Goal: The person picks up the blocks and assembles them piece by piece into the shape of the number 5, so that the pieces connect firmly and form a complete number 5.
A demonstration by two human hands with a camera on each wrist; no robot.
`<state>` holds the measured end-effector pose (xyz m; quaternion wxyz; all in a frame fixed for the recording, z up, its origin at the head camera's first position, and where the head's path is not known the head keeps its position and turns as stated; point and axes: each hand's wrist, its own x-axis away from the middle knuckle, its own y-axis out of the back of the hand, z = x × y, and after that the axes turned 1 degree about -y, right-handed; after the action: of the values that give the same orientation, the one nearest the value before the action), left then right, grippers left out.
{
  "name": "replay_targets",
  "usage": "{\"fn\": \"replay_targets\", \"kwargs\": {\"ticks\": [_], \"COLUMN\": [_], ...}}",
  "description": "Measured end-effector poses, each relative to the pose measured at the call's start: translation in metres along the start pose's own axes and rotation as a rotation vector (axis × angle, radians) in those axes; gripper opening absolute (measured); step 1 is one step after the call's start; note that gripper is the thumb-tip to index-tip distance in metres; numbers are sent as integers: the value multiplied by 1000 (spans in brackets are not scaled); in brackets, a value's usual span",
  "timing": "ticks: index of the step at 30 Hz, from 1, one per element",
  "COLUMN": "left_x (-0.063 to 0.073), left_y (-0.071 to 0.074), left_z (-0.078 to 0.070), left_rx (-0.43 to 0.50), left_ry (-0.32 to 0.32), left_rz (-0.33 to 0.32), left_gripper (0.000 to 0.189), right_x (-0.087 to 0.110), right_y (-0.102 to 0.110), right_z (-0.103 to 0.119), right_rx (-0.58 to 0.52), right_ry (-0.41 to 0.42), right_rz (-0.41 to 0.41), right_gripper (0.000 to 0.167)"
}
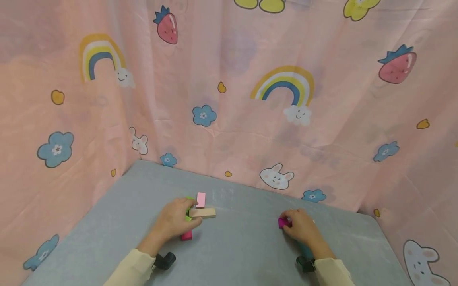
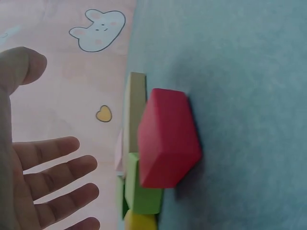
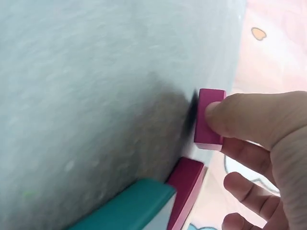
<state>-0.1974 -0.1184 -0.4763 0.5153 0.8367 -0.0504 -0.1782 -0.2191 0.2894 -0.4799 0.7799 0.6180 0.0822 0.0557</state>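
My left hand [image 1: 175,217] hovers over a group of toy blocks, fingers and thumb spread and holding nothing. Around it lie a beige block [image 1: 205,213], a pink block [image 1: 201,200], a red block [image 1: 186,235] and green blocks [image 2: 144,191], partly hidden by the hand in the head view. A yellow block [image 2: 141,221] shows at the bottom of the left wrist view. On the right, my right hand [image 1: 302,227] pinches a small magenta block [image 3: 208,117] between thumb and index finger, close to the table surface.
Beside the right hand lie a teal block [image 3: 127,206] and a second magenta block [image 3: 186,184]. The grey table [image 1: 243,238] meets a pink printed curtain [image 1: 229,131] at its back and sides. Black wrist mounts [image 1: 165,261] sit at both sleeves.
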Motion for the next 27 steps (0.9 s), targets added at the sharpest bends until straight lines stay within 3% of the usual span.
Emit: {"fn": "replay_targets", "kwargs": {"ticks": [9,19,27], "left_x": [-7,-14,-17], "left_y": [-11,-24,-24], "left_z": [8,10,11], "left_rx": [12,-23,-40], "left_ry": [28,51,57], "left_rz": [-17,-12,-16], "left_gripper": [43,34,31], "right_x": [-18,-30,-39], "right_y": [-2,-14,-24], "right_z": [18,26,29], "right_rx": [-206,-236,-260], "right_ry": [-6,-37,-85], "right_rz": [-27,-63,-54], "right_gripper": [22,24,30]}}
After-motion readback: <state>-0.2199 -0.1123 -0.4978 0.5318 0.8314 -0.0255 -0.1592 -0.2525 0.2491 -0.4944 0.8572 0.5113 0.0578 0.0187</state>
